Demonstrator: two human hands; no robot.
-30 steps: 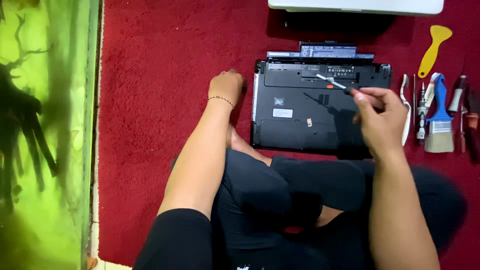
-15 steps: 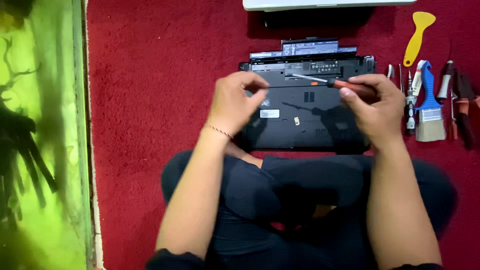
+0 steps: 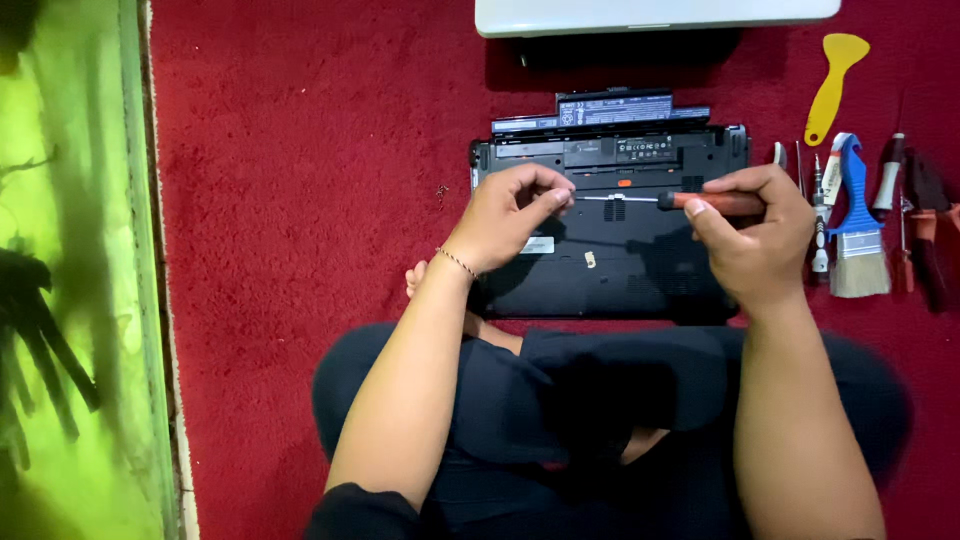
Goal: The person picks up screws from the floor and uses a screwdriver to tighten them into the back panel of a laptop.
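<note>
Dark cloth over my crossed legs [image 3: 560,400] fills the near edge, and just beyond my knees the black laptop [image 3: 610,260] lies upside down on the red carpet [image 3: 300,200], its base facing up. My right hand [image 3: 750,235], at about three o'clock of the laptop's middle, is curled tight around the orange handle of a screwdriver [image 3: 660,200] that lies nearly level, shaft pointing toward nine o'clock. My left hand [image 3: 505,215] meets it there, thumb and forefinger pinched almost closed at the metal tip; whether they grip the tip itself or some tiny screw I cannot tell. I judge the risk to be in that pinch: anything small let go here could drop into the carpet pile and vanish, and a slip of the blade could jab my fingertip or scratch the casing. Beyond the hands, at twelve o'clock, the long battery pack [image 3: 600,110] sits against the laptop's far edge. Farther out at two o'clock lie a blue-handled paintbrush [image 3: 860,230], more screwdrivers [image 3: 890,175], and a yellow pry tool [image 3: 835,85]; a white laptop [image 3: 650,15] lies farthest away.
</note>
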